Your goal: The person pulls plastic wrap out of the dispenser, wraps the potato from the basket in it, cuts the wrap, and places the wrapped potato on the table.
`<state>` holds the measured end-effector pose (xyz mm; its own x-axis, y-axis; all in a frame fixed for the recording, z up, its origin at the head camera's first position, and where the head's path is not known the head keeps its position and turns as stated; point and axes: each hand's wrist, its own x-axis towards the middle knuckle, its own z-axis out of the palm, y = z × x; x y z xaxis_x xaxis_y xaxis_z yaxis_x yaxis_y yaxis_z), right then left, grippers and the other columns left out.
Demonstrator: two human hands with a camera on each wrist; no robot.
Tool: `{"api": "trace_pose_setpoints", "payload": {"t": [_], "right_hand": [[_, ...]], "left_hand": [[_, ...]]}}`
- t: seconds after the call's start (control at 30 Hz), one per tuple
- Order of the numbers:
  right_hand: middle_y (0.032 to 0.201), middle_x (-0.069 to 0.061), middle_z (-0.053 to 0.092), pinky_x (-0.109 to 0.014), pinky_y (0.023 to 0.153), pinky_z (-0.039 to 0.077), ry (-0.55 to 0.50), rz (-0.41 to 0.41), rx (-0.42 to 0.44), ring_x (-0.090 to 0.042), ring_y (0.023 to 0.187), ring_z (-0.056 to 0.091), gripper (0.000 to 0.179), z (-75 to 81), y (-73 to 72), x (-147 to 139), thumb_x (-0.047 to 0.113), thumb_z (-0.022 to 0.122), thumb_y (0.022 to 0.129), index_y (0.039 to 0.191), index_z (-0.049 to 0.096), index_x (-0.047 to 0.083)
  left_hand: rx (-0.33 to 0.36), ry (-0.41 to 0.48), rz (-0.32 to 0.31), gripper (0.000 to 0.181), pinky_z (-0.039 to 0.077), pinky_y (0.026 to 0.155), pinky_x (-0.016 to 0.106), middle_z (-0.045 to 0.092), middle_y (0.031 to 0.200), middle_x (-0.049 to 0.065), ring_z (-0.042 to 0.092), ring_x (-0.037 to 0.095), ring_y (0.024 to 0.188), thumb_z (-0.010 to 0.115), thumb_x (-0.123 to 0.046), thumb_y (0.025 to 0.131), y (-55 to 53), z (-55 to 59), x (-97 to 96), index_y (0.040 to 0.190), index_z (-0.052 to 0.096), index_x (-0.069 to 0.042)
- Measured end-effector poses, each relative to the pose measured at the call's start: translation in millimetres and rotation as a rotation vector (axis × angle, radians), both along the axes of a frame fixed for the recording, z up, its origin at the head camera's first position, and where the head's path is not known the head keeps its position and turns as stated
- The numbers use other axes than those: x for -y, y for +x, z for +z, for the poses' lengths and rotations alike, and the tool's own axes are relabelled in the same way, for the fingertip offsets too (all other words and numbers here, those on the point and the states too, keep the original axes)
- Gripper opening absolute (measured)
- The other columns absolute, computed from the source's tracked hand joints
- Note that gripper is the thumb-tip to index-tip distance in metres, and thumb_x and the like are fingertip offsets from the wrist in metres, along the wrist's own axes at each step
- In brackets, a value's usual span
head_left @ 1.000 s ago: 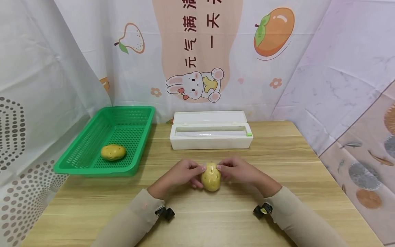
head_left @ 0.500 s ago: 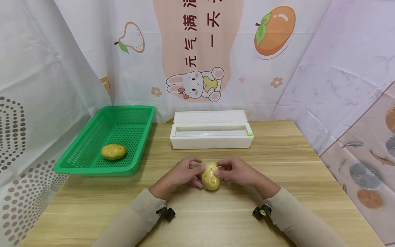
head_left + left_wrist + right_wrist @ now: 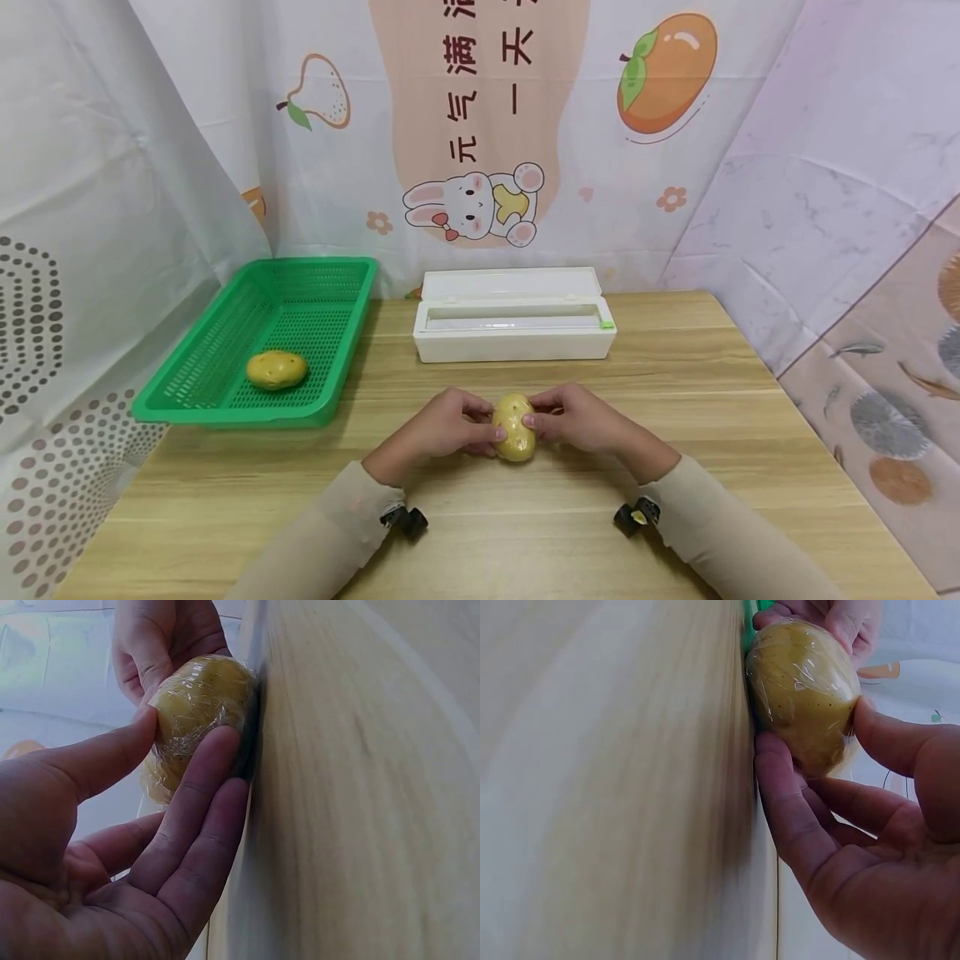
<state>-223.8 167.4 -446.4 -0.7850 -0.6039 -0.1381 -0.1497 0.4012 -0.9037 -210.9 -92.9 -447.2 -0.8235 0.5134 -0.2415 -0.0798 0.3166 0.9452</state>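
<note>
Wrapped potato [image 3: 514,427], one, two hands [image 3: 453,423] [image 3: 573,419] pinching it, second potato [image 3: 277,369] in one basket [image 3: 225,416]

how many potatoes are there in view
2: the wrapped potato is held between the left hand and the right hand, and the other potato lies in the green basket on the left.

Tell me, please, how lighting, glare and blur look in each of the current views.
Head view: bright and fairly even, with small glare spots on the wrapped potato; left wrist view: dimmer, glints on the crinkled film, the tabletop grain soft; right wrist view: also dim, streaky highlights on the potato, the tabletop blurred.
</note>
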Motion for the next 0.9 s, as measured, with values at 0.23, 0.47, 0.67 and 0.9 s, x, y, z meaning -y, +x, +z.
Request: {"api": "trace_pose_setpoints", "payload": {"t": [0.23,0.47,0.67,0.9], "right_hand": [[0.114,-0.018,0.073,-0.037,0.082,0.063,-0.043,-0.083,0.115,-0.021,0.094,0.074,0.049,1.5,0.7,1.7,0.023,0.071,0.1,0.133,0.058,-0.01],[0.107,-0.017,0.07,-0.04,0.082,0.063,-0.052,-0.12,0.131,-0.023,0.091,0.072,0.039,5.1,4.1,4.3,0.02,0.071,0.099,0.124,0.062,-0.009],[0.107,-0.016,0.072,-0.041,0.081,0.063,-0.047,-0.122,0.117,-0.022,0.092,0.073,0.035,7.9,7.4,6.0,0.017,0.07,0.1,0.123,0.066,-0.009],[0.108,-0.015,0.074,-0.038,0.079,0.064,-0.025,-0.144,0.128,-0.022,0.09,0.075,0.034,4.4,5.2,4.3,0.02,0.071,0.099,0.122,0.069,-0.006]], "left_hand": [[0.043,0.032,0.034,0.03,0.064,0.072,0.039,0.077,0.096,0.013,0.078,0.024,0.077,0.08,-0.013,0.091,-0.1,-1.4,-1.5,0.115,0.073,0.004],[-0.03,-0.085,0.058,0.032,0.062,0.065,0.034,0.078,0.09,0.006,0.076,0.02,0.076,0.084,-0.024,0.088,0.1,1.4,-1.0,0.112,0.076,-0.003],[-0.084,-0.132,0.063,0.03,0.062,0.065,0.035,0.076,0.091,0.005,0.074,0.02,0.075,0.084,-0.026,0.089,3.4,3.8,-2.3,0.109,0.078,-0.005],[-0.062,-0.095,0.089,0.033,0.063,0.067,0.036,0.076,0.096,0.008,0.075,0.021,0.076,0.084,-0.023,0.089,4.7,2.1,-4.9,0.112,0.076,-0.001]]}}
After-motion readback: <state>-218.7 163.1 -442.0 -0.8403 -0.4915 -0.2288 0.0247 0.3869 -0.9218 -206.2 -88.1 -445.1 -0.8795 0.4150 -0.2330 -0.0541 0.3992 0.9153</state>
